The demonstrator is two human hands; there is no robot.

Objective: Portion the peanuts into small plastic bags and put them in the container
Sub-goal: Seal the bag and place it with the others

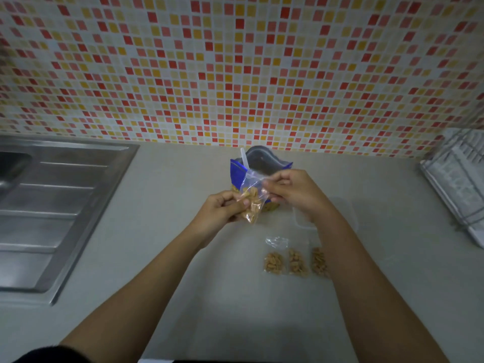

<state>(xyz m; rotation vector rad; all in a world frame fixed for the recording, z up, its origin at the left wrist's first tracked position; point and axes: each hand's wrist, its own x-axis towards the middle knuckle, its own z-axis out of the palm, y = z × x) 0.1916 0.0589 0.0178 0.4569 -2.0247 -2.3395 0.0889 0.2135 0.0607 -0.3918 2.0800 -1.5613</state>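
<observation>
The mosaic tile wall (235, 69) fills the whole top half, little red, yellow and cream squares, and it meets the grey counter (183, 297) in a straight line across the back. The counter has lots of bare room in the middle and toward the near edge, between and around the two forearms. On the left, the steel sink (52, 205) with its ribbed drainboard takes up that whole side; its raised rim runs diagonally down toward the near-left corner. On the far right there's a white dish rack (458, 179), cut off by the frame edge, well apart from the work.

At the back centre stands the big blue peanut bag (237, 170), open at the top, with a white spoon handle (244, 158) sticking up out of it. Just right of it sits a clear plastic container (348, 210) (really hard to see, basically just faint edges behind the right wrist), and I can't tell what's in it.

Both hands are up above the counter in front of the blue bag, holding one small plastic bag (252, 203) with peanuts in its lower part. The left hand (222, 208) is closed around the bottom end, and the right hand (290, 189) pinches the top edge.

Nearer on the counter, three filled small bags (296, 262) lie in a row just beside each other, with an empty clear baggie (276, 242) just behind them.
</observation>
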